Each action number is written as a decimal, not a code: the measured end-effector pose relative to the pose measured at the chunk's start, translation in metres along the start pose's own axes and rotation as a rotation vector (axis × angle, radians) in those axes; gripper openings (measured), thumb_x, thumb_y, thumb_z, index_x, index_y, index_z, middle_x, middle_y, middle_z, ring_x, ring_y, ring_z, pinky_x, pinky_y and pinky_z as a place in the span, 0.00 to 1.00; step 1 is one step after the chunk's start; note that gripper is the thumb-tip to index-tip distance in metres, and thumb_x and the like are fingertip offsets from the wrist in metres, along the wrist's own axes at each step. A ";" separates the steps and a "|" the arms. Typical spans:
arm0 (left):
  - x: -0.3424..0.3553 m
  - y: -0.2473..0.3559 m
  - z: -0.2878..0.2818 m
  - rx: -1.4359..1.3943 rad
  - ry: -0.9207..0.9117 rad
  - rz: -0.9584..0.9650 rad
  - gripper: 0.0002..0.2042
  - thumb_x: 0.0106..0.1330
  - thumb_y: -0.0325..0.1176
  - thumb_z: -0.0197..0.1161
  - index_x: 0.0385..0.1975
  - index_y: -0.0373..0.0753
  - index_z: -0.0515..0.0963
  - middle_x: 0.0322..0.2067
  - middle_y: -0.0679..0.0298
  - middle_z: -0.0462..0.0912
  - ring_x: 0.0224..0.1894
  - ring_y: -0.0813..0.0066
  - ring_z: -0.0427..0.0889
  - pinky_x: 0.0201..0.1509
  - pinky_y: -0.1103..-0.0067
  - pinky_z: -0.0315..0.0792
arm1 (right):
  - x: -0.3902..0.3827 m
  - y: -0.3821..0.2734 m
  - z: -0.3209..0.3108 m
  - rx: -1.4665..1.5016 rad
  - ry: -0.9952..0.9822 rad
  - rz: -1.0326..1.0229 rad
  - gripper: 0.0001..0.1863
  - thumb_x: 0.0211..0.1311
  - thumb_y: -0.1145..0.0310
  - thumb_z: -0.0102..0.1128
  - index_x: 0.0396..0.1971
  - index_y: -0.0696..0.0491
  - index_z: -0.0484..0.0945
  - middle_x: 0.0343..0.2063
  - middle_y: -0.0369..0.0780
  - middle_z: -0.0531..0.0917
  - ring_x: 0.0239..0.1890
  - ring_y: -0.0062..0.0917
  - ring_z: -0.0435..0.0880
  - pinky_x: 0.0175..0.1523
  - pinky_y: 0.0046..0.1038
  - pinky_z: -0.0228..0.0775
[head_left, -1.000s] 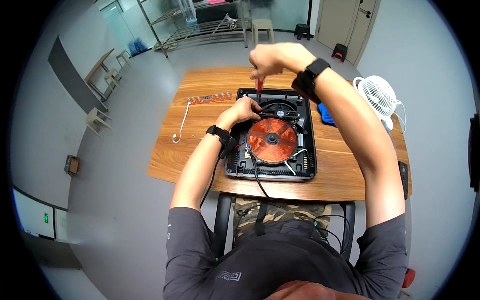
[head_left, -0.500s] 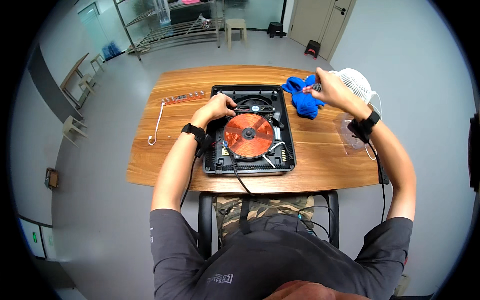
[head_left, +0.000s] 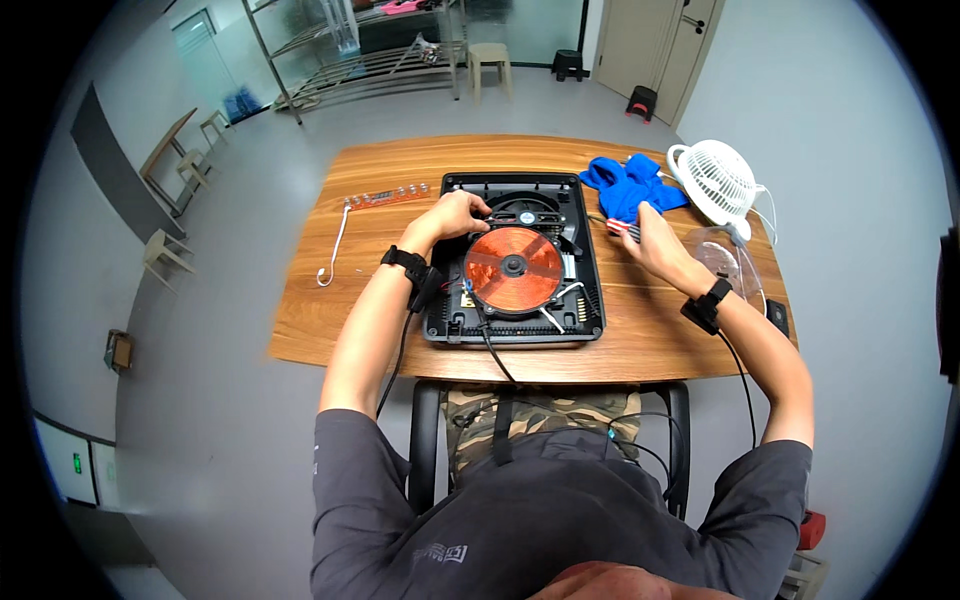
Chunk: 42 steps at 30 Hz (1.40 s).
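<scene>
Left hand (head_left: 455, 213) presses flat, no grip, steadying the opened cooker (head_left: 515, 258), while right hand's (head_left: 655, 243) grip closes on a screwdriver (head_left: 622, 228) just beside it.

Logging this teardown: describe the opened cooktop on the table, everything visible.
The opened cooktop is a black, squarish plastic shell lying flat on the wooden table, top cover off. A round copper-coloured coil sits in the middle, a black fan behind it, white wires near the front. A black cord leaves its front edge. The left hand rests on its rear left part.
</scene>
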<state>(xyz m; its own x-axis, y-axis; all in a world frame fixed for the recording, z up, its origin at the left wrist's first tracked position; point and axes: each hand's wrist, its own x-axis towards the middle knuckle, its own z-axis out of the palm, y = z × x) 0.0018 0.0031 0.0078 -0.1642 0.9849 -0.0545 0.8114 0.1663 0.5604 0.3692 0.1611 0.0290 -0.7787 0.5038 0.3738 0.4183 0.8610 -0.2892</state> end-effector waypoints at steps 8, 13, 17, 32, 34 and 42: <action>-0.023 0.014 -0.021 -0.040 0.072 0.074 0.20 0.63 0.37 0.69 0.55 0.38 0.80 0.49 0.51 0.84 0.50 0.62 0.84 0.55 0.71 0.77 | -0.016 0.019 0.026 -0.020 -0.250 0.134 0.24 0.57 0.64 0.65 0.43 0.63 0.63 0.36 0.62 0.78 0.39 0.60 0.79 0.44 0.52 0.72; -0.058 -0.017 -0.066 0.151 0.186 0.026 0.17 0.62 0.36 0.66 0.49 0.36 0.82 0.43 0.50 0.86 0.47 0.58 0.86 0.53 0.70 0.78 | -0.016 0.003 0.026 -0.160 -0.331 0.199 0.27 0.55 0.61 0.65 0.47 0.61 0.64 0.36 0.61 0.80 0.40 0.58 0.81 0.46 0.53 0.74; -0.093 -0.064 -0.098 0.350 0.259 -0.163 0.16 0.62 0.34 0.64 0.48 0.37 0.83 0.45 0.51 0.85 0.49 0.54 0.84 0.55 0.67 0.77 | -0.017 0.004 0.032 -0.198 -0.363 0.213 0.29 0.55 0.58 0.65 0.48 0.60 0.64 0.37 0.58 0.82 0.40 0.55 0.83 0.45 0.51 0.76; -0.037 -0.135 -0.100 0.646 0.129 -0.341 0.26 0.61 0.35 0.68 0.61 0.46 0.73 0.60 0.60 0.75 0.63 0.60 0.73 0.64 0.63 0.69 | 0.012 0.005 -0.007 -0.191 -0.328 0.223 0.26 0.64 0.49 0.61 0.43 0.60 0.71 0.37 0.55 0.82 0.42 0.51 0.83 0.46 0.47 0.75; -0.026 -0.135 -0.095 0.630 0.166 -0.315 0.26 0.61 0.37 0.69 0.61 0.46 0.74 0.58 0.59 0.76 0.63 0.61 0.73 0.63 0.61 0.69 | 0.019 0.007 -0.013 -0.191 -0.296 0.199 0.25 0.63 0.50 0.62 0.43 0.60 0.71 0.37 0.55 0.82 0.42 0.51 0.82 0.46 0.47 0.75; -0.003 -0.145 -0.081 0.600 0.092 -0.320 0.19 0.65 0.39 0.66 0.55 0.45 0.78 0.56 0.59 0.77 0.61 0.57 0.74 0.63 0.60 0.68 | 0.048 0.003 0.002 -0.289 -0.345 0.084 0.22 0.62 0.56 0.62 0.44 0.59 0.71 0.39 0.51 0.82 0.42 0.47 0.83 0.45 0.45 0.77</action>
<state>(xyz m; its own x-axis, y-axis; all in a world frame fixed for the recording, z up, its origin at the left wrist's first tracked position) -0.1611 -0.0275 -0.0062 -0.4731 0.8793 -0.0556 0.8810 0.4723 -0.0276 0.3324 0.1876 0.0444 -0.8265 0.5621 0.0304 0.5614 0.8270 -0.0303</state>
